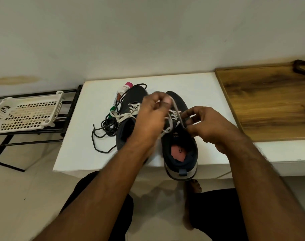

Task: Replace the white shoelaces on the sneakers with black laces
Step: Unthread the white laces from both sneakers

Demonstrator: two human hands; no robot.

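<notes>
Left hand curled, pinching white lace pulled up from right sneaker. Right hand fingers bent, pinching same lace by the eyelets. Black lace heaped on table, beside left sneaker.

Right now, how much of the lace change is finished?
Nothing looks finished: the left sneaker is still tied with its white bow. In hand: the left hand and right hand pull the white lace out of the right sneaker. Left: unlacing both sneakers and threading the black laces lying on the white table.
</notes>
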